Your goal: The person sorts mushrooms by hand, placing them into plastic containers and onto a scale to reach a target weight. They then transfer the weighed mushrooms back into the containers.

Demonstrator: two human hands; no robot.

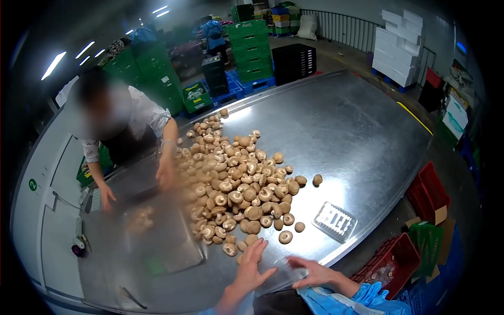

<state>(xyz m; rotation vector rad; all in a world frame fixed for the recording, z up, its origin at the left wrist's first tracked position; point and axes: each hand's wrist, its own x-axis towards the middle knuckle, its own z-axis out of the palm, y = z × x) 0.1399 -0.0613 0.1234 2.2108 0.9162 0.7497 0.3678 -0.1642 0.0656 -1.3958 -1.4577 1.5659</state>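
A large heap of brown-capped mushrooms (236, 194) lies on the metal table. My left hand (251, 270) is at the heap's near edge, fingers stretched and thumb apart, close to the nearest mushrooms; it holds nothing that I can see. To its right, my right hand (317, 274) has its fingers and thumb bent around the edge of what looks like a clear plastic tray (281, 271), faint and partly blurred between my hands. Another clear plastic tray (335, 221) rests on the table beyond my right hand, shining with reflections.
Across the table's left side stands another person (126, 115), hands low by a blurred tray holding mushrooms. Red crates (394, 262) and a green carton (426, 247) sit at right below the table edge. Green crates (249, 50) are stacked behind the metal table (336, 126).
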